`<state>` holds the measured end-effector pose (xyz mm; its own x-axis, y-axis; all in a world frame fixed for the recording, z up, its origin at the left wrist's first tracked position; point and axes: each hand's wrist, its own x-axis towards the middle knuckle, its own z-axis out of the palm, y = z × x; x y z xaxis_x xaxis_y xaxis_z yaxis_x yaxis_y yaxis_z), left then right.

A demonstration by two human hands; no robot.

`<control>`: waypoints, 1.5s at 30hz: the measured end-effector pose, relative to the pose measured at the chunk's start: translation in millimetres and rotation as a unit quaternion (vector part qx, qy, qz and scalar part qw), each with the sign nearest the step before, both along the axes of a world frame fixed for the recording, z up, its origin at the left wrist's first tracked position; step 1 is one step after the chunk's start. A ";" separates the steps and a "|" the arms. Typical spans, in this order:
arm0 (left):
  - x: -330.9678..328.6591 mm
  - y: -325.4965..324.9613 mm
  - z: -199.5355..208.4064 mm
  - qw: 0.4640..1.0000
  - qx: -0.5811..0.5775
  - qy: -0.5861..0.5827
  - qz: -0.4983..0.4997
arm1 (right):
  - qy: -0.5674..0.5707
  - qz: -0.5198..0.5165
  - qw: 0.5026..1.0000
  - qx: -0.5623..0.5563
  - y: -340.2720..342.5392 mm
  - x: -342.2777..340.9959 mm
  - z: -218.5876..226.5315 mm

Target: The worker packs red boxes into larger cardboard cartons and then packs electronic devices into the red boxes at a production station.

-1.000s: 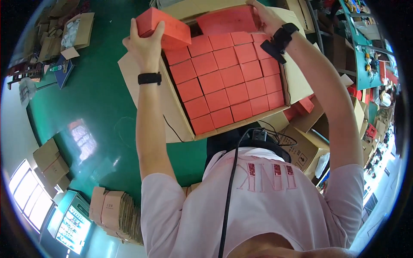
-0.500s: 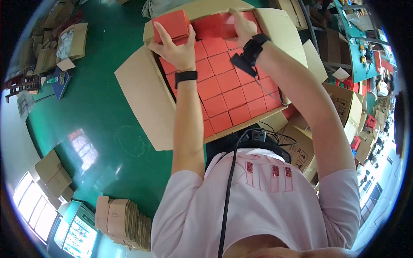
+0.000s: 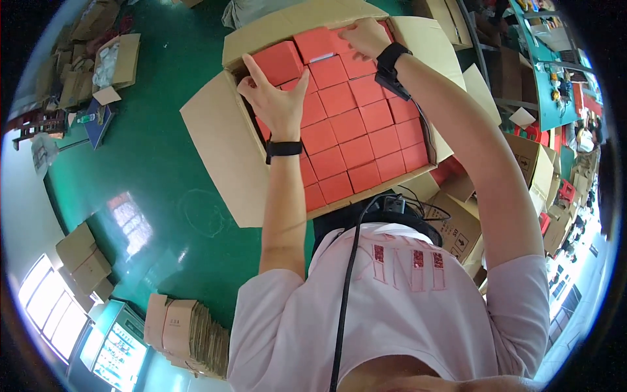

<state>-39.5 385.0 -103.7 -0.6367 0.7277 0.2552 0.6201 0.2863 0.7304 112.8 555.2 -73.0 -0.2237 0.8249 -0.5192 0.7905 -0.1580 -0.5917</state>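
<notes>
A large open cardboard carton (image 3: pixel 287 31) in front of me holds rows of small red boxes (image 3: pixel 346 124). My left hand (image 3: pixel 275 104) is open at its far left corner, with thumb and forefinger spread wide along the near end of a red box (image 3: pixel 279 60). That box sits in the corner, slightly higher than its neighbours. Beside it, another raised red box (image 3: pixel 315 44) stands in the far row. At the far right, my right hand (image 3: pixel 367 40) is open, fingers loosely bent and apart, over the red boxes there. Black bands circle both wrists.
Flaps spread out from the carton, a wide one (image 3: pixel 225 153) on the left. Brown cartons (image 3: pixel 450 222) stand by my right side. A bundle of flattened cardboard (image 3: pixel 183 330) rests at lower left. A teal workbench (image 3: pixel 548 78) runs along the right, and the floor (image 3: pixel 196 176) is green.
The red box in my left hand has come down into the carton's far left corner. My right hand has shifted slightly, and a red box beside that corner now stands in the far row.
</notes>
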 end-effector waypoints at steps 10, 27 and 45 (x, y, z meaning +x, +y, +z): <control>-53.2 53.7 -44.5 0.973 -0.193 -0.055 -0.114 | -0.003 0.125 0.975 0.184 4.2 -16.4 -36.6; -83.4 65.7 -105.1 0.921 -0.326 -0.045 -0.207 | 0.064 0.046 0.992 0.103 -142.5 146.0 16.9; -101.7 65.9 -89.0 0.869 -0.392 -0.120 -0.276 | 0.112 0.131 0.968 0.184 -126.5 95.2 -24.7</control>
